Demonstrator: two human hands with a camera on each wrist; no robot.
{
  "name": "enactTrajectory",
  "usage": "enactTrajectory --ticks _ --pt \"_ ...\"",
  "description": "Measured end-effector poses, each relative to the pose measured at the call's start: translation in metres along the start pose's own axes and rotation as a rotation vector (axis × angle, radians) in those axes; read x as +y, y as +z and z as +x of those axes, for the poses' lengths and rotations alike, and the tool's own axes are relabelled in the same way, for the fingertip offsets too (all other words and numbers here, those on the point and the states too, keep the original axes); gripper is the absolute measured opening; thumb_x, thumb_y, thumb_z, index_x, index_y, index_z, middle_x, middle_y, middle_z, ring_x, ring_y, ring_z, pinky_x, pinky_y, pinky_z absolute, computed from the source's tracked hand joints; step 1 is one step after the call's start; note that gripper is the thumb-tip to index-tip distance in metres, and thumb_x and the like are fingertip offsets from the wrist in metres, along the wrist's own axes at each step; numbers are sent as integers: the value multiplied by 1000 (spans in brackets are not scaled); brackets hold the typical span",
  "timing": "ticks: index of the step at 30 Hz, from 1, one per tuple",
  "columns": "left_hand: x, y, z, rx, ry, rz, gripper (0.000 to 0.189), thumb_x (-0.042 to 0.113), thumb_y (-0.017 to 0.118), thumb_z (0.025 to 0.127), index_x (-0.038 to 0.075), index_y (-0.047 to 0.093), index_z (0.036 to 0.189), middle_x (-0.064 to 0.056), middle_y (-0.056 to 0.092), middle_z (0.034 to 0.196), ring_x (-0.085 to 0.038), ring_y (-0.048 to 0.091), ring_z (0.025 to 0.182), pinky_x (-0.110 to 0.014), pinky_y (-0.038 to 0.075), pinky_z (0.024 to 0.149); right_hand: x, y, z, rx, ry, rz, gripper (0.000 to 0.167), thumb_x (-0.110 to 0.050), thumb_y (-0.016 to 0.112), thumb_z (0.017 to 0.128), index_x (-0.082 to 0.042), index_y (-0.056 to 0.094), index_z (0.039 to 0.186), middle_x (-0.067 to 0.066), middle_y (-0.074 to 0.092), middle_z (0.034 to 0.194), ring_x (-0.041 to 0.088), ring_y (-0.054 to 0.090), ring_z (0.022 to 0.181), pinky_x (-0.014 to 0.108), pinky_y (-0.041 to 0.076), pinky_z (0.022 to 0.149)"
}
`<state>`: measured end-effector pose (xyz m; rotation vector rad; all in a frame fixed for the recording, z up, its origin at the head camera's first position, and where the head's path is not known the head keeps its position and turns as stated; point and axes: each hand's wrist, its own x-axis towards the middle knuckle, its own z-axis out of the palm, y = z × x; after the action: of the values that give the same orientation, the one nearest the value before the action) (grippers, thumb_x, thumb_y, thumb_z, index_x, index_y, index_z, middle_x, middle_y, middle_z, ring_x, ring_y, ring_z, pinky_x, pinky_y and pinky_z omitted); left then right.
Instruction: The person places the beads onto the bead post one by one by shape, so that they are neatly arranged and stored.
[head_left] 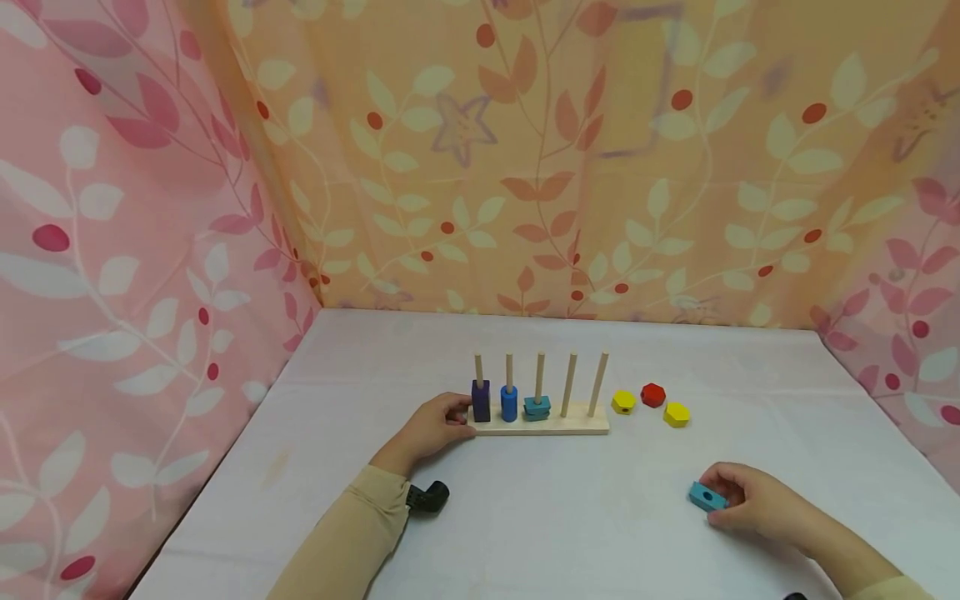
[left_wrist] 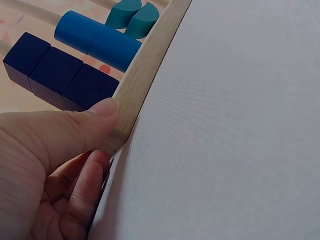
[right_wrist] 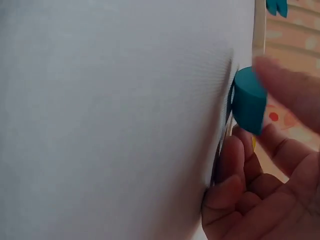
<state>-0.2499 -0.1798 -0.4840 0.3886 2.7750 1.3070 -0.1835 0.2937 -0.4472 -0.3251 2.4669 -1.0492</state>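
A wooden peg board (head_left: 555, 427) with several upright pegs stands on the table. My left hand (head_left: 435, 427) grips its left end, the thumb on the front edge in the left wrist view. Dark purple square blocks (left_wrist: 55, 71) sit on the leftmost peg, then blue cylinders (left_wrist: 97, 40) and teal blocks (left_wrist: 142, 20) on the pegs beside them. The two right pegs are bare. Off to the right and nearer the front, my right hand (head_left: 761, 504) pinches a teal block (head_left: 707, 497) with a hole through it; its curved side shows in the right wrist view.
Two yellow hexagonal blocks, one left (head_left: 623, 402) and one right (head_left: 677, 415), lie right of the board with a red block (head_left: 653, 395) between and behind them. A white cloth covers the table (head_left: 540, 525). Patterned curtains (head_left: 450, 208) hang behind and at both sides.
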Motion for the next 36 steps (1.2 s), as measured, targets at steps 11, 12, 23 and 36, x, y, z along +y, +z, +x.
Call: enactTrajectory --ticks 11,12,23,36 --pt "1 0 0 -6 2 -3 48 20 74 77 9 57 120 0 60 102 -12 53 86 -32 43 78 -15 -2 5 91 94 -90 28 -25 71 78 -10 59 100 4 55 90 18 47 77 26 43 62" --pt "1 0 0 -7 0 -5 48 20 74 77 9 58 120 0 60 102 -12 53 85 -32 43 78 -18 -4 6 100 102 -92 30 -27 71 79 -11 59 101 4 57 92 19 48 78 27 44 63" --pt "1 0 1 -5 -4 -12 48 19 74 76 8 58 120 0 59 101 -12 52 85 -31 43 77 -87 -15 24 299 -169 -76 34 -31 65 84 -8 57 107 5 61 93 16 56 82 22 49 68" --pt "-1 1 0 -2 -6 -16 48 18 75 76 8 58 120 1 59 98 -12 52 84 -30 43 76 -160 -2 60 410 -431 15 27 -18 63 87 -10 58 112 5 62 101 19 60 87 19 48 75"
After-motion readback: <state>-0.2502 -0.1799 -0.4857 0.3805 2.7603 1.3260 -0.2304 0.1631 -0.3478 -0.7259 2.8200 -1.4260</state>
